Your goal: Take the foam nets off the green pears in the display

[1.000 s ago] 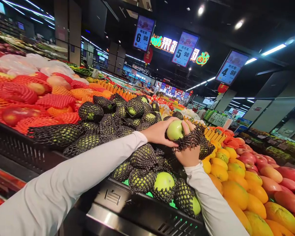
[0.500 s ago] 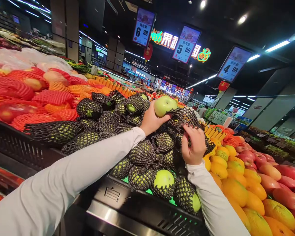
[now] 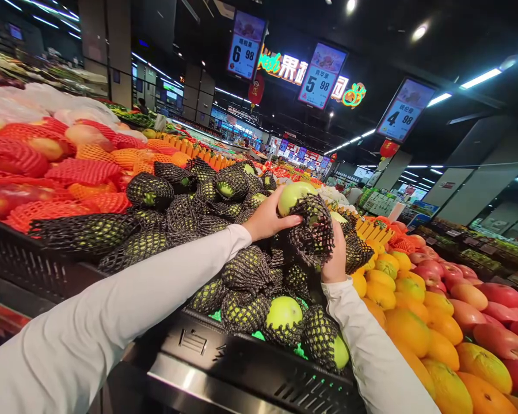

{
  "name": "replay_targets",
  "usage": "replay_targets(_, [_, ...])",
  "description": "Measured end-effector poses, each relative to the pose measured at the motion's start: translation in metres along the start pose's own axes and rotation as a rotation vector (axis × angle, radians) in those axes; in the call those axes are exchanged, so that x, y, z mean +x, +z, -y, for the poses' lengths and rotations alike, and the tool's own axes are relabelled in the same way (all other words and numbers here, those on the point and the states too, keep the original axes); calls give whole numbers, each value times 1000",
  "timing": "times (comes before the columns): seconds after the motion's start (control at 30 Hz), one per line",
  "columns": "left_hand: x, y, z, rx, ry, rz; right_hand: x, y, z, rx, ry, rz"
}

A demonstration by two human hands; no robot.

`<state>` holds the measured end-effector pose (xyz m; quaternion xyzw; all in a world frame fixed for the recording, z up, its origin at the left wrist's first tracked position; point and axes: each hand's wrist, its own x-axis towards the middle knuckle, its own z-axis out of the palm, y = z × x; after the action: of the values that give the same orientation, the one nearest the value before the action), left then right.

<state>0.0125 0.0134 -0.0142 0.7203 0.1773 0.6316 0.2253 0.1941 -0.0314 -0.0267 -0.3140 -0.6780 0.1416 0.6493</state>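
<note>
A green apple (image 3: 294, 195) is held up above the pile, with my left hand (image 3: 270, 217) closed round its left side and the thumb across its front. A black foam net sleeve (image 3: 313, 230) covers the apple's lower right part, bunched and hanging below it. My right hand (image 3: 337, 253) grips this sleeve from the right; its fingers are mostly hidden behind the netting. Below, several green apples in black nets (image 3: 247, 267) fill the bin, and one near the front edge shows a bare top (image 3: 284, 311).
The black plastic crate (image 3: 242, 359) has its front wall nearest me. Oranges (image 3: 408, 330) and red apples (image 3: 496, 339) are heaped on the right. Fruit in red and orange nets (image 3: 84, 172) lies on the left. Price signs (image 3: 322, 75) hang overhead.
The black net sleeve, stretched out to the right of the apple before, now sits over the apple's lower right side. My right hand has turned and moved in behind the netting.
</note>
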Motion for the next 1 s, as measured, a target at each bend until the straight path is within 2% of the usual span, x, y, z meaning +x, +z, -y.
replay_targets(0.17, [-3, 0, -8, 106, 9, 77, 0, -3, 2, 8, -119, 3])
replay_targets(0.3, [-3, 0, -6, 88, -15, 60, -1, -4, 9, -85, -221, 71])
replay_targets(0.37, [-2, 0, -3, 60, -30, 54, -2, -2, 13, -104, -223, 101])
replay_targets(0.43, [-2, 0, 0, 31, -42, 45, -3, 1, 14, -58, -166, 70])
replay_targets(0.53, [0, 1, 3, -4, -65, 28, 0, 2, 13, 38, -33, -52])
replay_targets(0.6, [0, 2, 3, -18, -75, 29, 3, 1, 11, 146, 94, -113])
replay_targets(0.67, [0, 2, 3, -23, -78, 34, 5, -2, 10, 301, 247, -112])
replay_targets(0.73, [0, 3, 2, -35, -88, 37, 7, -5, 10, 440, 356, -56])
replay_targets(0.8, [0, 3, 1, -81, -110, 28, 7, -8, 12, 517, 403, 44])
replay_targets(0.93, [1, 5, 5, -225, -131, 1, 7, -12, 10, 526, 438, 224])
replay_targets(1.0, [1, 5, 11, -256, -149, -16, 8, -11, 4, 497, 463, 243])
